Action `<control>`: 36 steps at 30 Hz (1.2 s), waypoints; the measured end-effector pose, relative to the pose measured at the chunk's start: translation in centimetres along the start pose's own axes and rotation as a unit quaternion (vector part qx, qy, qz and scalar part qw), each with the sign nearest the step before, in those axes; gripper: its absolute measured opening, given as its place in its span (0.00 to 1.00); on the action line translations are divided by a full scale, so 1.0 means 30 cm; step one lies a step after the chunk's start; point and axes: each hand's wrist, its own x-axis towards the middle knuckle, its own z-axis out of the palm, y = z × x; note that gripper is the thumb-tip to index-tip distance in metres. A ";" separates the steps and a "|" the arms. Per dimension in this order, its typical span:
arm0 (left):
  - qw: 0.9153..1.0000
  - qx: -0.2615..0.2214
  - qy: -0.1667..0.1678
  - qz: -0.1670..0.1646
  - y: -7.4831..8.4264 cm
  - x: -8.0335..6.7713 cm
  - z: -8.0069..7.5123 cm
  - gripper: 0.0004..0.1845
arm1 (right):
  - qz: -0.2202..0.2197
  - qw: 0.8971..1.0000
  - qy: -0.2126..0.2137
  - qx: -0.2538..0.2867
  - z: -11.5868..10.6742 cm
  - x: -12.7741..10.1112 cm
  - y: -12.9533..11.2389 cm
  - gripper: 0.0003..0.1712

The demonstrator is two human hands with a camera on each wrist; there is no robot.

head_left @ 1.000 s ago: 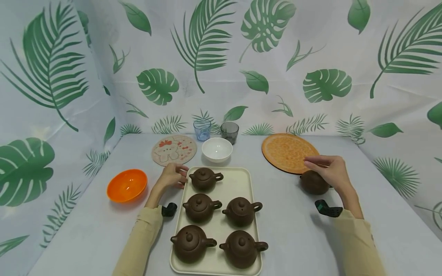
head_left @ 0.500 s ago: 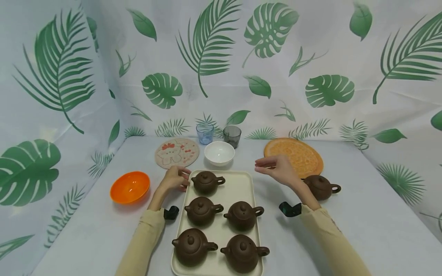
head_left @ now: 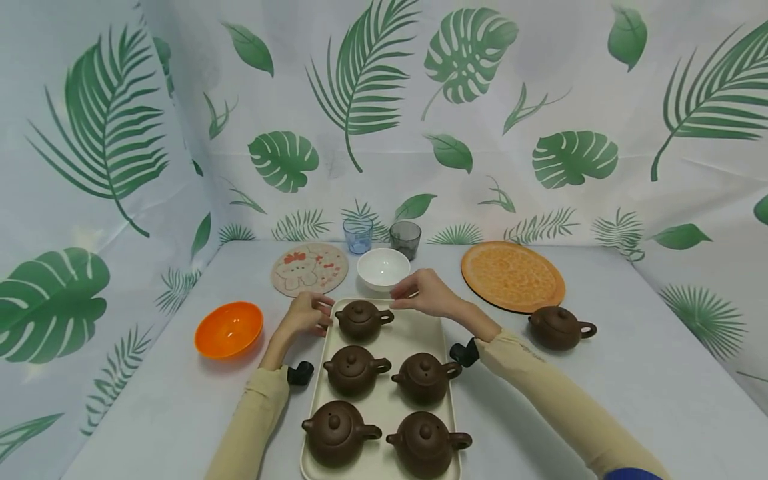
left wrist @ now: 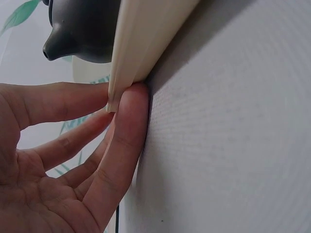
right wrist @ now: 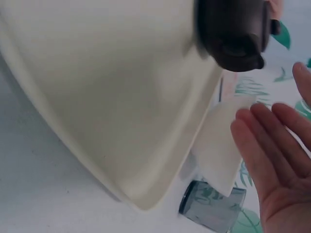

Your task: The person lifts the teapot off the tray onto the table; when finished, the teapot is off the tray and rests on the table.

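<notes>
A cream tray (head_left: 414, 328) holds several brown clay teapots in two columns. My left hand (head_left: 309, 313) rests at the tray's far left corner, and in the left wrist view its straight fingers (left wrist: 129, 116) press against the tray rim (left wrist: 141, 43) under a teapot spout (left wrist: 73, 34). My right hand (head_left: 423, 295) hovers open over the tray's far edge, just right of the far teapot (head_left: 360, 319) and its handle. In the right wrist view the right hand (right wrist: 277, 160) has straight fingers and holds nothing beside that teapot (right wrist: 233, 29). One more teapot (head_left: 558, 327) stands alone on the table at the right.
Behind the tray are a white bowl (head_left: 383, 268), a blue glass (head_left: 357, 235), a grey glass (head_left: 405, 239) and a round cartoon mat (head_left: 309, 268). An orange round mat (head_left: 511, 276) lies at the back right. An orange bowl (head_left: 229, 328) sits left.
My right hand let go of the teapot beside the orange mat and moved left to the tray's far edge. The left hand stayed at the tray's corner.
</notes>
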 end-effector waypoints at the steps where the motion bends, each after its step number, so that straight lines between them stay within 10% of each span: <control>1: 1.000 0.001 0.000 0.001 0.000 0.000 0.001 0.22 | -0.002 1.000 -0.012 0.000 0.004 0.005 0.001 0.17; 13: 1.000 -0.004 -0.001 -0.002 -0.009 0.003 0.000 0.22 | -0.049 0.992 -0.111 -0.032 0.048 0.057 -0.022 0.08; 36: 1.000 -0.005 -0.002 -0.001 -0.001 -0.001 -0.001 0.21 | -0.024 0.993 -0.100 -0.054 0.057 0.079 -0.045 0.04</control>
